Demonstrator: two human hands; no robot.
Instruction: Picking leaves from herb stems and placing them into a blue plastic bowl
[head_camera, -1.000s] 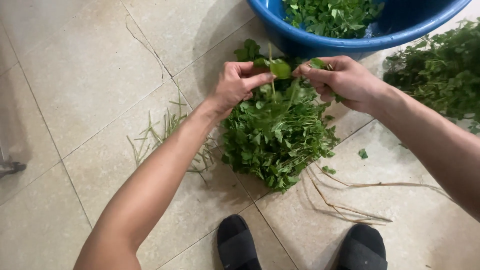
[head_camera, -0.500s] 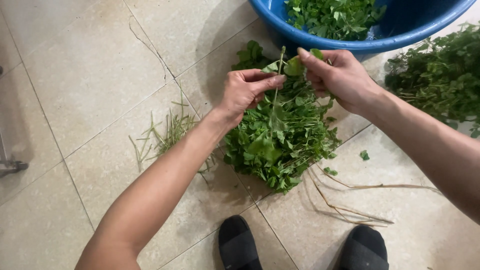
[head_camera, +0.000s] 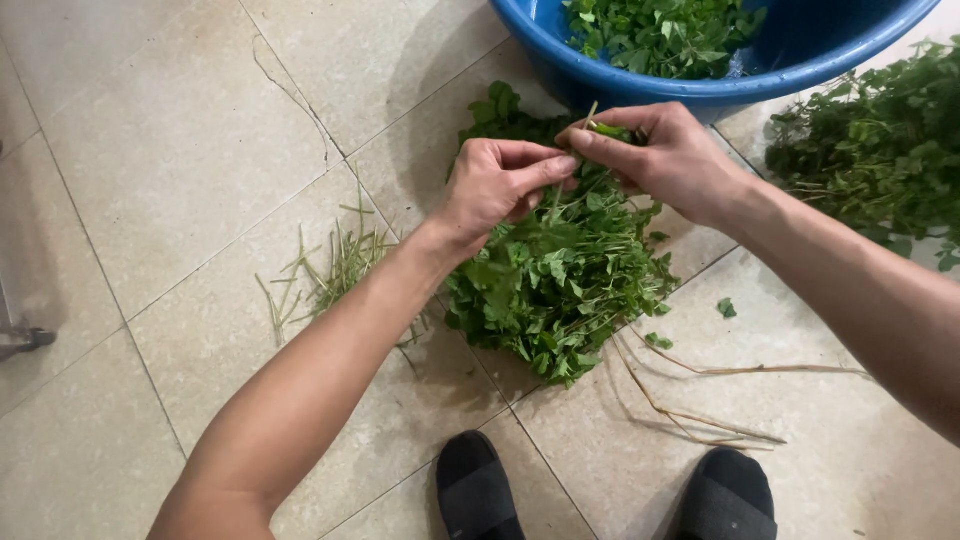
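A heap of leafy green herbs (head_camera: 565, 285) lies on the tiled floor in front of me. Above its far side, my left hand (head_camera: 497, 182) and my right hand (head_camera: 665, 155) meet, both pinching the same thin herb sprig (head_camera: 598, 128). The left thumb and fingers hold the stem; the right fingers close on its leafy top. A blue plastic basin (head_camera: 800, 65) beyond the hands holds picked green leaves (head_camera: 660, 35).
Bare discarded stems (head_camera: 330, 270) lie scattered to the left of the heap. Long dry stalks (head_camera: 720, 395) lie to its right. A second pile of greens (head_camera: 880, 150) sits at the far right. My two black-socked feet (head_camera: 480, 490) stand at the bottom edge.
Both hands have drawn closer together on the sprig and shifted slightly; the sprig's leafy top is now gathered in the right fingers.
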